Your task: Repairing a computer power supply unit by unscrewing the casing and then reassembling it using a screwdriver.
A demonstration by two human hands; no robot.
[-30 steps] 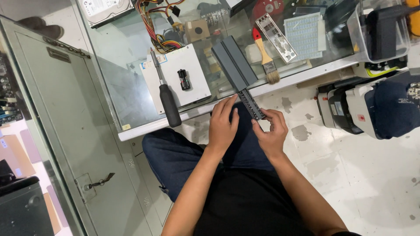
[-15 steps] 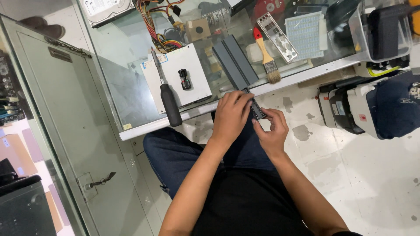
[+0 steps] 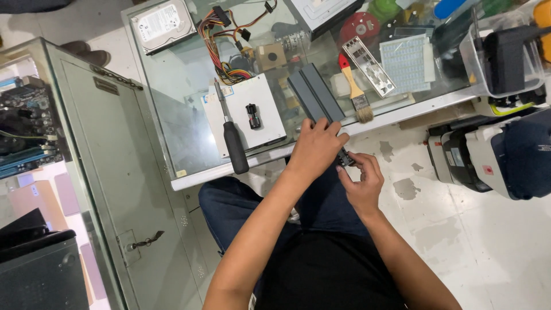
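Grey slotted part [image 3: 314, 99], long and narrow, lying slantwise on the glass bench [image 3: 183, 109] with its near end past the bench's front edge, over our lap. Our left hand [image 3: 314, 150] lies palm-down across that near end, fingers curled over it and touching it; whether this grip actually clamps the part we cannot tell. Our right hand [image 3: 361, 182] sits just below and to the right, thumb and forefinger pressed together on the dark tip of the part that sticks out from under the left hand.

Around it on the bench:
- Black-handled screwdriver [image 3: 232, 140] lying to the left, handle at the front edge.
- White square plate [image 3: 244, 115] beside the screwdriver, a small black component [image 3: 252, 116] resting on it.
- Brush [image 3: 354, 90] with red and wooden handle, just right of the grey part, bristles at the bench edge.
- Perforated metal shield [image 3: 368, 66] and a pale gridded sheet [image 3: 406, 63] further right.
- Hard drive [image 3: 156, 24] at the far left corner; bundle of coloured cables [image 3: 221, 40] next to it.

Grey metal cabinet [image 3: 103, 172] stands left of the bench. We sit with dark trousers under the bench edge, tiled floor [image 3: 493, 247] to the right.
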